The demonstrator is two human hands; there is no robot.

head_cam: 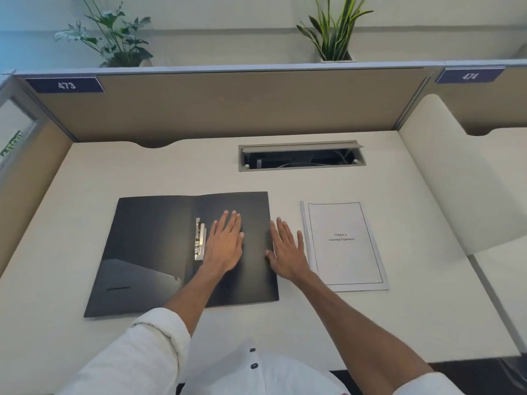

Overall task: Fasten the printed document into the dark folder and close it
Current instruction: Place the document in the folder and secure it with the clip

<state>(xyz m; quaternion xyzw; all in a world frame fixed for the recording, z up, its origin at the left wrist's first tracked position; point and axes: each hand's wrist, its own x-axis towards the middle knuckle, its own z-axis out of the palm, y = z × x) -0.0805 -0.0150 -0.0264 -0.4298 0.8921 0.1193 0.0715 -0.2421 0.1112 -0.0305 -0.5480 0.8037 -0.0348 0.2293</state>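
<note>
The dark folder lies open and flat on the white desk, with a metal clip beside its centre fold. My left hand rests flat, fingers apart, on the folder's right inner leaf just right of the clip. My right hand lies flat on the desk at the folder's right edge, its thumb touching that edge. The printed document, a white stack with a framed title page, lies to the right of my right hand, separate from the folder. Neither hand holds anything.
A recessed cable tray with its lid up sits in the desk behind the folder. Beige partition panels wall the desk at the back and left. A curved white divider stands on the right. Potted plants stand behind the partition.
</note>
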